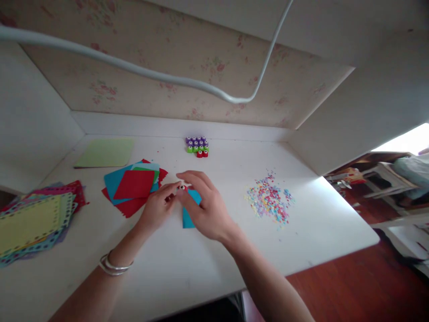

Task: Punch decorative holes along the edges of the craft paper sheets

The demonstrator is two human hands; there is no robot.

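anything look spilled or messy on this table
The confetti right of the right hand lies loose in a scattered patch, so it could pass for a spill. The papers by the left hand are fanned askew, unlike the tidy rows of punches behind. Nothing looks clearly broken.

Slim silver bangles — shiny, rounded, overlapping — circle the wrist of the left hand.

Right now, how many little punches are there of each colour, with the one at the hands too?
Purple punches: 8
Green punches: 4
Red punches at the back: 2
Red punch between the left hand and right hand: 1
Total: 15
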